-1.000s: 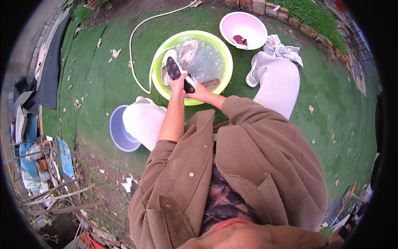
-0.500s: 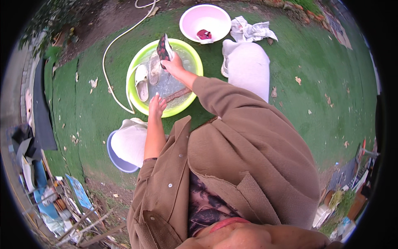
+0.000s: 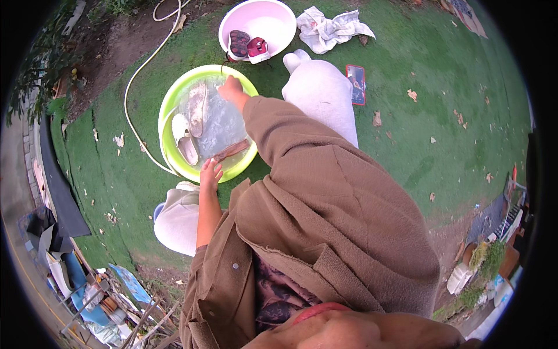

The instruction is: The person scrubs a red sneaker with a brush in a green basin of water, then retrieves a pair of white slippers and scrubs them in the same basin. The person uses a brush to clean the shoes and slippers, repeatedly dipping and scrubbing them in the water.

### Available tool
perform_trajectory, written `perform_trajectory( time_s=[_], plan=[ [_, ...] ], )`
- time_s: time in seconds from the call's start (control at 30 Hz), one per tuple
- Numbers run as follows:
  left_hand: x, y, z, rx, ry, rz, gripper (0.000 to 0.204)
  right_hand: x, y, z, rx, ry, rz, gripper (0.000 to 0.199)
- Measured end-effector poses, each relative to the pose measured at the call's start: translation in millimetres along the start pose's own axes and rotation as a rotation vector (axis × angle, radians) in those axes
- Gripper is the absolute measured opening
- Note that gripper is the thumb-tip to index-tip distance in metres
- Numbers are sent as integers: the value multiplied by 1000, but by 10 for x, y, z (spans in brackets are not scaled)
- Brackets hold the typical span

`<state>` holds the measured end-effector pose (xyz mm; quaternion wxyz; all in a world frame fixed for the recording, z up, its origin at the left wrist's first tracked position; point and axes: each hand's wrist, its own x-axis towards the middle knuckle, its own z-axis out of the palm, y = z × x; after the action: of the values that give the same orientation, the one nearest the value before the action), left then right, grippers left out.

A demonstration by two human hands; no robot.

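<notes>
A lime green basin [image 3: 165, 125] of cloudy water stands before me. In it lie a white slip-on shoe [image 3: 185, 139], a pale, sole-shaped piece [image 3: 197, 110] and a reddish-brown bar-like piece [image 3: 231, 151]. My right hand [image 3: 231, 88] is over the basin's far right side, its fingers curled in; what they hold, if anything, is hidden. A thin dark lace [image 3: 221, 69] crosses the rim just above it. Near the closest rim, my left hand [image 3: 211, 174] is open, fingers spread and holding nothing. The pink basin [image 3: 267, 20] contains a dark patterned shoe [image 3: 238, 44] and a red-and-white one [image 3: 258, 50].
A crumpled whitish cloth [image 3: 332, 29] lies right of the pink basin. A red-edged flat device [image 3: 356, 85] rests on the green turf by my right leg. A pale hose [image 3: 131, 110] curves along the left. Clutter [image 3: 87, 291] piles up at the lower left.
The dark patterned shoe has left my right hand and now sits in the pink basin beside the red one. My right hand has drawn back to the green basin's rim. The view has shifted.
</notes>
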<state>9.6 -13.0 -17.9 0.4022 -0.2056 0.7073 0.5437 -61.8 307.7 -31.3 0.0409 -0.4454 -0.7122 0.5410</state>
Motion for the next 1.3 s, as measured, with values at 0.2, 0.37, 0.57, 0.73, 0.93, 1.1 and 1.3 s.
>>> perform_trajectory(
  time_s=[0.2, 0.37, 0.57, 0.73, 0.93, 1.1, 1.3],
  plan=[
    [115, -71, 112, 115, -53, 41, 58, -867, 325, 345, -378, -420, -520, 31],
    [42, -69, 78, 179, -3, 39, 60, -1689, 933, 410, -788, -403, -561, 31],
    [-132, -70, 22, 187, -18, 74, 56, -1737, 916, 469, -932, -499, -511, 25],
    [-182, -83, 22, 195, -24, 73, 53, -1737, 862, 412, -1007, -560, -471, 26],
    [-144, -115, 79, 269, -49, 115, 52, -1776, 976, 191, -990, -525, -567, 24],
    [-119, -132, 162, 470, -56, 181, 52, -1754, 962, 159, -883, -619, -484, 26],
    [-122, -155, 153, 453, -70, 200, 52, -1805, 1029, 284, -825, -607, -493, 47]
  ],
)
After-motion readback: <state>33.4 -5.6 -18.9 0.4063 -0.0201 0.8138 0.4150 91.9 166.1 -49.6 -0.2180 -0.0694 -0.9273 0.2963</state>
